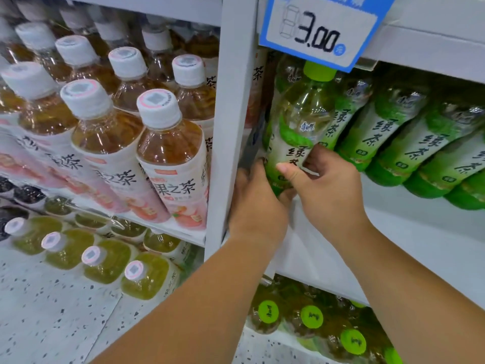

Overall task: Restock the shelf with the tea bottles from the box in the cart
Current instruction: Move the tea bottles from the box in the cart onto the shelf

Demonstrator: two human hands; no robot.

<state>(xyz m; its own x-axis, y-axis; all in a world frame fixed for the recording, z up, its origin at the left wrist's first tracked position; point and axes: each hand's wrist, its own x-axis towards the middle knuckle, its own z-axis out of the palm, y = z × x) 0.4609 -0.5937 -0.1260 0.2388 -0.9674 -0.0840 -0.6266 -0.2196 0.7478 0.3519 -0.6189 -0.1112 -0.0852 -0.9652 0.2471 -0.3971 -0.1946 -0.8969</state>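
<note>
**Item:** green tea bottle (301, 119). Clear plastic, lime-green cap, green-and-white label, pale liquid inside.

**Location:** far left end of the right-hand shelf (409, 232), just beside the white upright (233, 127). It leans back and touches the row of matching green tea bottles (393, 137) on its right. The hands cover its base, so it cannot be told whether the base sits on the shelf.

**Left hand** (258, 203): curled round the bottle's lower left side, fingertips tucked between bottle and upright.

**Right hand** (330, 187): thumb laid across the front of the label, fingers wrapped round the right side. Both hands hold this one bottle.

**Handling (judged):** full, so moderately heavy for its size. The thin wall likely gives under a hard squeeze. The label film is smooth and may be slick. Not fragile. The best hold is the lower labelled body, as held here, or the shoulder under the cap.

**Adjacent stock:**
- White-capped fruit tea bottles (168, 153) in the left bay.
- Green-capped bottles (312, 316) on the shelf below.
- Price sign (322, 30) above, reading 3.00.

**Box and cart:** not in view.
</note>
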